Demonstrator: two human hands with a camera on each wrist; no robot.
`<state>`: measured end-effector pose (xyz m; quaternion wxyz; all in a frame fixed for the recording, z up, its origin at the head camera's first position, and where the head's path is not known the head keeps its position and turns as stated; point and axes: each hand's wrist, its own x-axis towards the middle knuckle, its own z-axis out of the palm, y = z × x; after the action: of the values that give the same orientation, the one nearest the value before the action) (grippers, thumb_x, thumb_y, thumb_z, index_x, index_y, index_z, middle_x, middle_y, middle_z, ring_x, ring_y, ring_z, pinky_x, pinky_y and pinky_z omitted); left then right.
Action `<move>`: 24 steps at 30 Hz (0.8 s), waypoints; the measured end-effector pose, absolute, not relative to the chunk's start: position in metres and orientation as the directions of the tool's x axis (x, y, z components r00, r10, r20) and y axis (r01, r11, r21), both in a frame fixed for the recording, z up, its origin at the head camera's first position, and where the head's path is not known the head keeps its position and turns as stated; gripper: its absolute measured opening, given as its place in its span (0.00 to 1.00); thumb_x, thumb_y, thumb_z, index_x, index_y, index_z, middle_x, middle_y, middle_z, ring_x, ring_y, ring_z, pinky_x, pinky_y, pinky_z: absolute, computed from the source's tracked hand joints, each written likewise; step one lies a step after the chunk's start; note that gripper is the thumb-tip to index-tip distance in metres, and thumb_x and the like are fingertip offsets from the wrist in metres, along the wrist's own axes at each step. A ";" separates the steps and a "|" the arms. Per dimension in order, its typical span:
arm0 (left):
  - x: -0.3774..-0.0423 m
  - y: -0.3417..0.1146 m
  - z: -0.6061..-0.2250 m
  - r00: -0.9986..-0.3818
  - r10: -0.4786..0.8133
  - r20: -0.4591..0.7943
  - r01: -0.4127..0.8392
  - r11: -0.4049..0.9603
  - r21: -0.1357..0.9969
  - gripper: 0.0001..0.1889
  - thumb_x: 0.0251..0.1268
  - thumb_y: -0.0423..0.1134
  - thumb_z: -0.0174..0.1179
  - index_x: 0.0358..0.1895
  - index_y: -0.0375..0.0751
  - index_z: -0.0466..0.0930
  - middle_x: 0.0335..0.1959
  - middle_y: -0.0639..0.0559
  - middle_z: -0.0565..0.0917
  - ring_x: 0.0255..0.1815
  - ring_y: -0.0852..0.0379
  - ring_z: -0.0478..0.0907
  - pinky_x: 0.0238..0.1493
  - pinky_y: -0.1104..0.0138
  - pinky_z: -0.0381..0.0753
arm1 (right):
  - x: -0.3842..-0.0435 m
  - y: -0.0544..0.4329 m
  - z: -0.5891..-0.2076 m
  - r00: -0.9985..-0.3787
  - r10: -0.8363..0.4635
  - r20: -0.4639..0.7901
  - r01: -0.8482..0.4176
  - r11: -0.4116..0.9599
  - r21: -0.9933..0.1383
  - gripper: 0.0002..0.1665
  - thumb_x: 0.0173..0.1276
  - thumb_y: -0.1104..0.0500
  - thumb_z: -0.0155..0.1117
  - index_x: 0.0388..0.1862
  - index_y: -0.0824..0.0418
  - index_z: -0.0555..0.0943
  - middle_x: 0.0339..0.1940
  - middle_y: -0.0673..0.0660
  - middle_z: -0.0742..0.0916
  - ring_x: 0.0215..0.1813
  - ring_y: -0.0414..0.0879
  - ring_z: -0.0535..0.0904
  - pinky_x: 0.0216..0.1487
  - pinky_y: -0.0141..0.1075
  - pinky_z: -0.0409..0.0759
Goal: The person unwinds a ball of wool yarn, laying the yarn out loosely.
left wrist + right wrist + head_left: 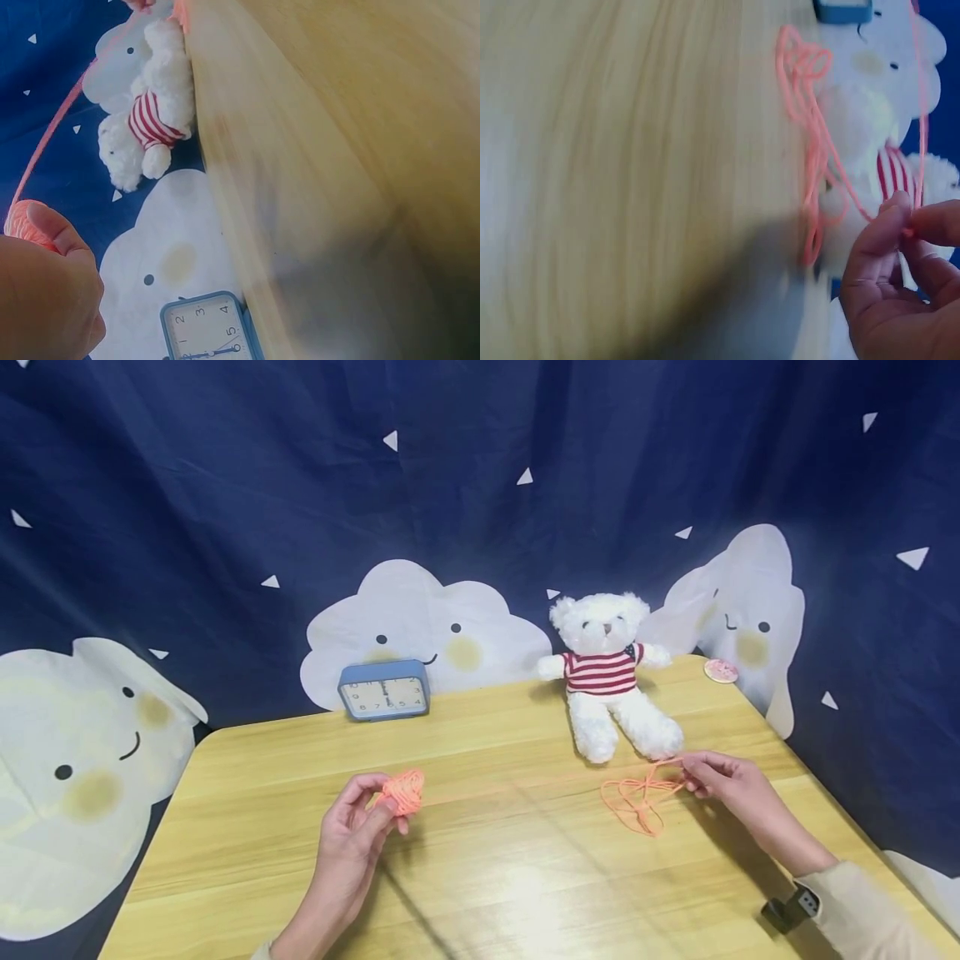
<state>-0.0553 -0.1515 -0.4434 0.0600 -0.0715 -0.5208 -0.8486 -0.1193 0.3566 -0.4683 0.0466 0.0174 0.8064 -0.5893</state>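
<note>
In the head view my left hand [352,835] grips a small wound ball of orange-pink yarn [405,792], thumb on the near side. A strand runs from the ball across to my right hand [723,785], which pinches the yarn between thumb and fingers at the table's right. Beside those fingertips, loose yarn loops [637,802] lie tangled in front of the teddy bear. The right wrist view shows the pinched strand at the fingertips [891,214], with the loose loops [810,135] trailing alongside. In the left wrist view, the taut strand [52,124] rises from the ball [31,225].
A white teddy bear [603,672] in a red-striped shirt sits at the table's back right. Left of it stands a blue clock [384,691]. A pink round disc [721,671] lies near the back right corner of the wooden table [247,810]. A dark blue curtain [465,510] hangs behind.
</note>
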 end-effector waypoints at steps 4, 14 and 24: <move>-0.055 -0.150 -0.442 -0.984 -0.034 0.174 0.171 -0.436 0.883 0.12 0.76 0.16 0.56 0.56 0.29 0.79 0.50 0.46 0.79 0.35 0.57 0.83 0.38 0.69 0.89 | -0.125 0.368 -0.473 -0.987 -0.013 -0.158 0.141 0.374 -0.917 0.16 0.85 0.58 0.65 0.56 0.71 0.88 0.33 0.47 0.89 0.34 0.37 0.81 0.33 0.31 0.83; -0.055 -0.148 -0.441 -0.985 -0.059 0.164 0.173 -0.425 0.888 0.13 0.77 0.17 0.57 0.59 0.26 0.78 0.52 0.45 0.80 0.37 0.58 0.83 0.37 0.70 0.89 | -0.131 0.370 -0.468 -0.982 -0.005 -0.191 0.163 0.498 -0.852 0.20 0.83 0.58 0.67 0.58 0.77 0.85 0.33 0.51 0.91 0.33 0.37 0.82 0.33 0.31 0.82; -0.056 -0.147 -0.441 -0.986 -0.052 0.161 0.168 -0.423 0.890 0.09 0.78 0.18 0.57 0.54 0.28 0.80 0.48 0.46 0.80 0.37 0.56 0.82 0.38 0.70 0.89 | -0.131 0.364 -0.469 -0.980 -0.085 -0.179 0.113 0.503 -0.857 0.13 0.81 0.65 0.67 0.51 0.79 0.85 0.32 0.53 0.89 0.31 0.38 0.80 0.32 0.30 0.80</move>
<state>-0.0556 -0.1473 -0.4407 0.0651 -0.0544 -0.5330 -0.8418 -0.1306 0.3637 -0.4693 0.0993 0.0081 0.8611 -0.4986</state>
